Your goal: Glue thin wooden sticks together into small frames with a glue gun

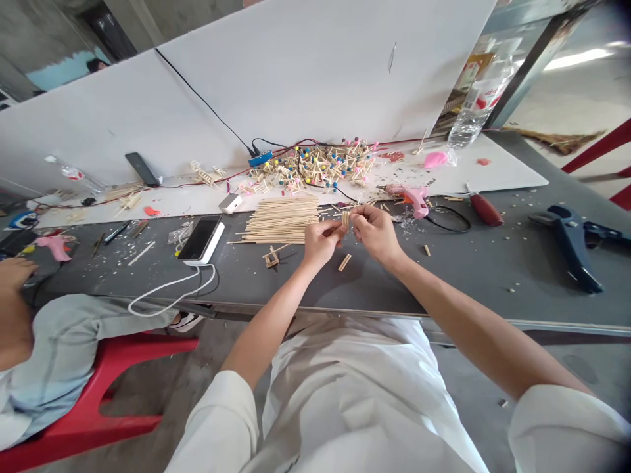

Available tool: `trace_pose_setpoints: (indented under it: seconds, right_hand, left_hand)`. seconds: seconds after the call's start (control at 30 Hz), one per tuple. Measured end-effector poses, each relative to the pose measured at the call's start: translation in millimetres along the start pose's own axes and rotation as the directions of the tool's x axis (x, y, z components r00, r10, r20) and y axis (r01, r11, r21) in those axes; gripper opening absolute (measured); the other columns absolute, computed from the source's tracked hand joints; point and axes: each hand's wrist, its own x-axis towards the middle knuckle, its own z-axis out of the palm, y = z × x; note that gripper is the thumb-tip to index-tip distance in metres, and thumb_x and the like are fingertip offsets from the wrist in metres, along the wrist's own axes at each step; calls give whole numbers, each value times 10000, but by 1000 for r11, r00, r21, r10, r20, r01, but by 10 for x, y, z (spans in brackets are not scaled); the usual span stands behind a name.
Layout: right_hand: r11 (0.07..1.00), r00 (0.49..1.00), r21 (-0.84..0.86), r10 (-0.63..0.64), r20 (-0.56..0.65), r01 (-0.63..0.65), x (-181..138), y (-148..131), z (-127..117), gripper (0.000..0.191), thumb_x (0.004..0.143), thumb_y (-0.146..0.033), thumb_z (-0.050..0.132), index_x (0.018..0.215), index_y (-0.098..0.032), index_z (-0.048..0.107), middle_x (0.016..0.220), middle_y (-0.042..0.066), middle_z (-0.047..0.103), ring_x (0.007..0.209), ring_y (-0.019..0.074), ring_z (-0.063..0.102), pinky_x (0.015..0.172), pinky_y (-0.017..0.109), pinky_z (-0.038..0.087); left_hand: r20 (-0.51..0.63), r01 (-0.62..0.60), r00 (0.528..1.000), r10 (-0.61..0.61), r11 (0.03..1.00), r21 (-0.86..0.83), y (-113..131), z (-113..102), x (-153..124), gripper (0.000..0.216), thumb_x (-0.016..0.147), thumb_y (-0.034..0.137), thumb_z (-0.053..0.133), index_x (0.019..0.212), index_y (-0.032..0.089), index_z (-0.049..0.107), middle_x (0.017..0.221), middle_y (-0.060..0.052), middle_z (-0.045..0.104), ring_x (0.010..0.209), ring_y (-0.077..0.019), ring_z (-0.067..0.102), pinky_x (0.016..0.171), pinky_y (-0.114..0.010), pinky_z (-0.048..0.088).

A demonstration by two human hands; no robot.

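Short wooden sticks (346,221) stand upright between my fingertips, side by side. My left hand (321,242) pinches them from the left. On the other side, the closed fingers of my right hand (375,232) meet the same pieces; its exact grip is partly hidden. Just below on the dark table lies a pair of short stick pieces (344,263). Left of my hands is a small wooden stick frame (271,257) with a longer stick on it. Behind it, many long thin sticks (280,220) lie in a flat row.
A heap of stick models with coloured balls (315,164) fills the back. To the right are a pink glue gun (418,200), a red-handled tool (486,209) and blue cutters (572,240). A phone (200,238) with a white cable lies left. A person's hand (17,270) shows far left.
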Motion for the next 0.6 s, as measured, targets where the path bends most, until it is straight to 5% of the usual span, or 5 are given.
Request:
trace_pose_setpoints:
  seconds: [0.23, 0.4, 0.6]
  right_hand:
    - [991, 995, 88, 102, 6, -103, -3, -12, 15, 129, 780, -326, 629, 767, -201, 599, 504, -63, 455, 425, 91, 347, 420, 244, 293]
    - [985, 998, -163, -64, 3, 64, -32, -38, -26, 157, 813, -335, 617, 795, -182, 647, 596, -25, 542, 541, 122, 447, 523, 265, 363]
    - [911, 982, -372, -189, 0, 176, -54, -63, -8, 122, 837, -288, 588, 796, -187, 643, 618, -16, 551, 574, 134, 452, 581, 280, 364]
  left_hand:
    - [-1, 22, 1000, -22, 1000, -18, 10, -1, -5, 330, 739, 447, 831, 672, 149, 707, 522, 22, 568, 433, -94, 488, 465, -235, 343]
    - [19, -58, 998, 57, 995, 81, 97, -37, -22, 413, 779, 488, 815, 609, 160, 629, 510, 21, 514, 469, -101, 456, 495, -245, 307]
    - [-39, -280, 952, 303, 916, 286, 123, -62, -54, 441, 789, 404, 819, 537, 182, 533, 575, 3, 446, 587, -128, 373, 591, -272, 279]
